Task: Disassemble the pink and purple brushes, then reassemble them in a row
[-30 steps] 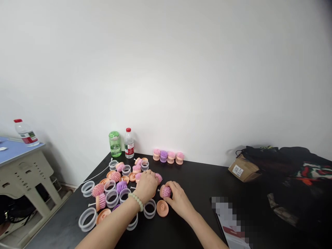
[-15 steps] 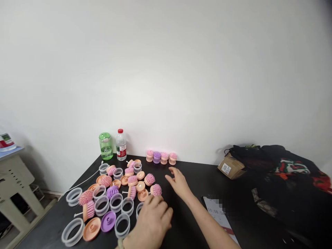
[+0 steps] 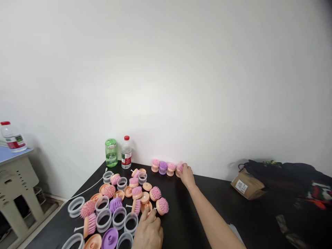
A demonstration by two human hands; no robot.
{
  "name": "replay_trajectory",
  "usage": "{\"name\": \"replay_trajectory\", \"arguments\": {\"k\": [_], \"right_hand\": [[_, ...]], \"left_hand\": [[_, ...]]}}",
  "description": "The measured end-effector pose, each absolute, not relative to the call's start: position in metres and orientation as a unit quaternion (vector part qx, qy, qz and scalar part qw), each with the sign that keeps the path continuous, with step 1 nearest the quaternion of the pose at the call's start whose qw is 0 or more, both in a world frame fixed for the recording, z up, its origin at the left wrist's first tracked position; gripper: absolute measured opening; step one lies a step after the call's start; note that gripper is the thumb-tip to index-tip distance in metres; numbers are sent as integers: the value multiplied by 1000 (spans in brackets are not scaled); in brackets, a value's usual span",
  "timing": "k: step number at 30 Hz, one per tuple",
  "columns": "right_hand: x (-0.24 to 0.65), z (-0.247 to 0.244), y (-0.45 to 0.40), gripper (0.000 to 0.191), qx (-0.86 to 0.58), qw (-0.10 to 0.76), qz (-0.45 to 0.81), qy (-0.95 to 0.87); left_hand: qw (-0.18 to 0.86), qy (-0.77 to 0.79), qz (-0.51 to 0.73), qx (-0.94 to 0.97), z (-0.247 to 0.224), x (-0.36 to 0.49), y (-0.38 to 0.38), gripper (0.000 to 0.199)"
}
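Note:
At the right end of a row against the wall, my right hand has its fingers closed around a pink-bristled scalp brush with a peach base. Beside it stand another pink brush, a purple brush and a further pink brush. My left hand is low among the loose parts, fingers curled, fingertips at a peach disc. Whatever lies under its palm is hidden. Around it are a pink brush head, a clear ring and a purple disc.
Several more clear rings, peach discs and bristle heads cover the black table's left side. A green container and a water bottle stand at the wall. To the right lie a brown paper bag and dark cloth.
My right hand has reached forward to the end brush of the row and closed on it. My left hand remains low by the loose parts. The view has shifted left and up.

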State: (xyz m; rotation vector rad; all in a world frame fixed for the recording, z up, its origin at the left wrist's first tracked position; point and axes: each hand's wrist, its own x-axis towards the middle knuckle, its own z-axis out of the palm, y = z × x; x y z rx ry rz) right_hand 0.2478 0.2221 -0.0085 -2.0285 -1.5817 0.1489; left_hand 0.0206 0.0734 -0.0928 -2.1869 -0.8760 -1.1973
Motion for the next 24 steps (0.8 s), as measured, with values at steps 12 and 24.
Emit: {"name": "replay_trajectory", "arguments": {"k": [12,24], "right_hand": [[237,-10,117,50,-679,430,182,-567],[202,-13,-14,56,-395,576,472,-538]], "left_hand": [[164,-251,-419,-857,-44,11,37,20],[-54,-339,-418,-841,8,26,8,35]]}}
